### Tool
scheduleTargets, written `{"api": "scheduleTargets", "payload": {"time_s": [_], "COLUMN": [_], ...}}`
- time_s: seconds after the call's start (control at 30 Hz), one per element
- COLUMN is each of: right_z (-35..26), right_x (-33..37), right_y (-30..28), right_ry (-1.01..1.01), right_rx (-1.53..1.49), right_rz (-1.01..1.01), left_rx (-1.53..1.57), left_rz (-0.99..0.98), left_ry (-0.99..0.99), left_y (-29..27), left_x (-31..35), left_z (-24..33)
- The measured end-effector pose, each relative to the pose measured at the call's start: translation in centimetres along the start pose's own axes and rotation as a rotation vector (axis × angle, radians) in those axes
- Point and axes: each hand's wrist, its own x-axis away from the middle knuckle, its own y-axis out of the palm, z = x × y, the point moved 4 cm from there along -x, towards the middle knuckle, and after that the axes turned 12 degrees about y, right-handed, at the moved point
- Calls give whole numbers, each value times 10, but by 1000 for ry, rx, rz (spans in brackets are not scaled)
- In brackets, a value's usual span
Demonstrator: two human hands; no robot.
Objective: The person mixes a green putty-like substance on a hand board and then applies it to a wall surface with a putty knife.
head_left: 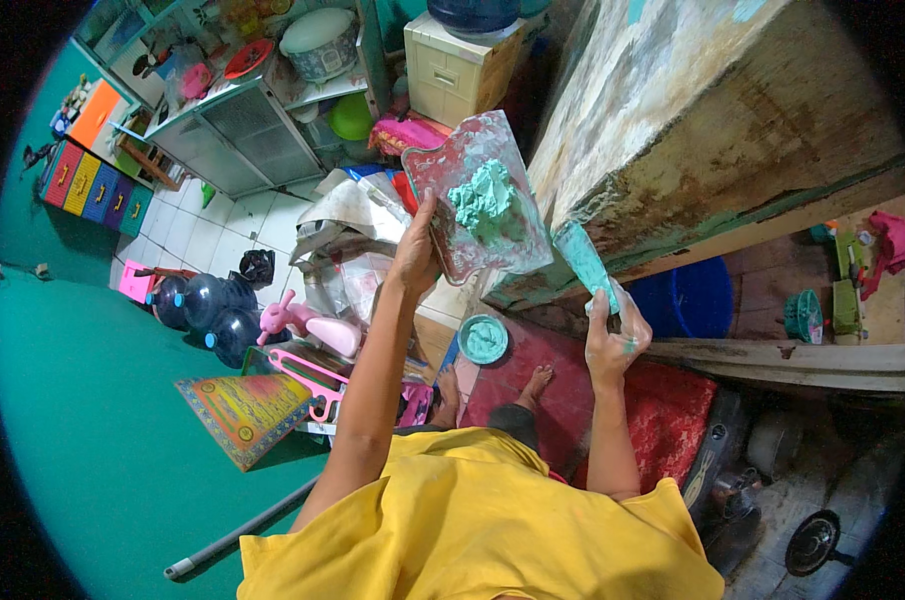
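My left hand (pixel 418 250) grips the edge of a flat, smeared board (pixel 460 145), its fingers partly hidden beneath. A lump of mint-green putty (pixel 484 198) sits on the middle of that board. In my right hand (pixel 617 342) is a putty knife (pixel 582 258), its blade coated with the same green putty. The blade points up and away, close to the lower corner of a patchy, stained wall (pixel 662 165), just right of the board; whether it touches the wall I cannot tell. On the floor below stands a small tub (pixel 460 343) of green putty.
Plastic sheeting and sacks (pixel 357 215) lie beyond my left forearm. A pink ride-on toy (pixel 317 328) and large water bottles (pixel 234 335) stand at left. Far back are a glass-fronted cabinet (pixel 237 145) and a cream drawer unit (pixel 457 75). A blue basin (pixel 697 300) sits right of my right hand.
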Motion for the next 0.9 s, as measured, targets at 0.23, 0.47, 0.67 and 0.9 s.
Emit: {"api": "scheduleTargets", "payload": {"time_s": [0.23, 0.47, 0.67, 0.9], "right_z": [-3, -1, -5, -12], "right_x": [2, 2, 8, -7], "right_y": [-3, 7, 6, -5], "right_ry": [161, 99, 131, 164], "right_rx": [-80, -201, -175, -193], "right_rz": [-93, -82, -89, -151], "left_rx": [266, 413, 259, 279], "left_rz": [-51, -67, -102, -18], "left_ry": [148, 115, 88, 45], "left_y": [-6, -15, -23, -30], "left_x": [-7, -10, -5, 22], "left_z": [-20, -26, -24, -27]}}
